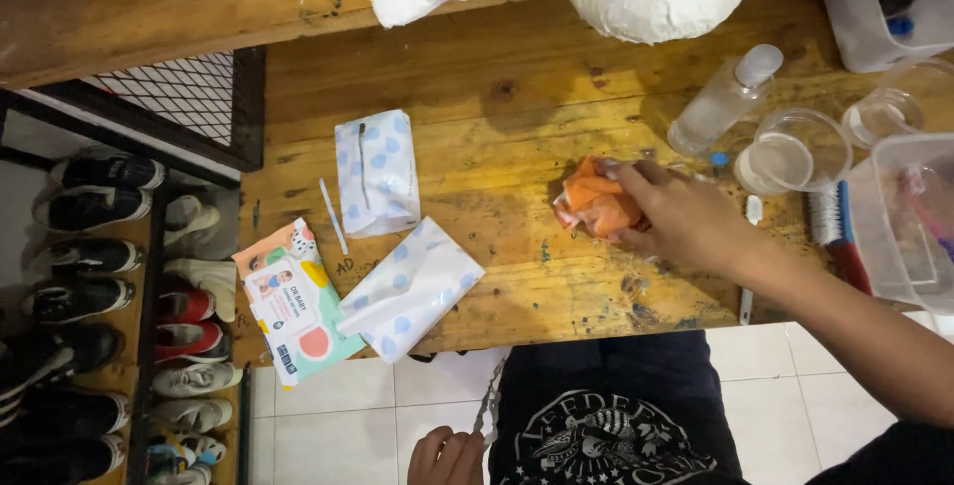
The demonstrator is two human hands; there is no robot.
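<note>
While I look down from the head camera, I log the following. Item: orange cloth, crumpled into a wad, lying on the wooden desk right of centre, pressed under my right hand, fingers closed over its right side. Handling, as I judge it: light, soft, fully compliant; it will bunch and fold rather than resist, will not slip much on the rough, stained wood, and cannot break. Best hold: a pinch across the bunched top, or a flat palm gathering the folds, since any loose corner would simply trail.

Left hand: low at the frame's bottom edge, beside my dark shirt, curled loosely around something thin and metallic; what it is I cannot tell.

Adjacent stock: clear plastic bottle with a white cap, lying tilted; clear plastic cup just beside it; brush with a red and blue handle near a clear plastic container. Well apart, to the left: two white dotted tissue packs and a wet-wipes pack. Below the desk's left end: a shoe rack.
</note>
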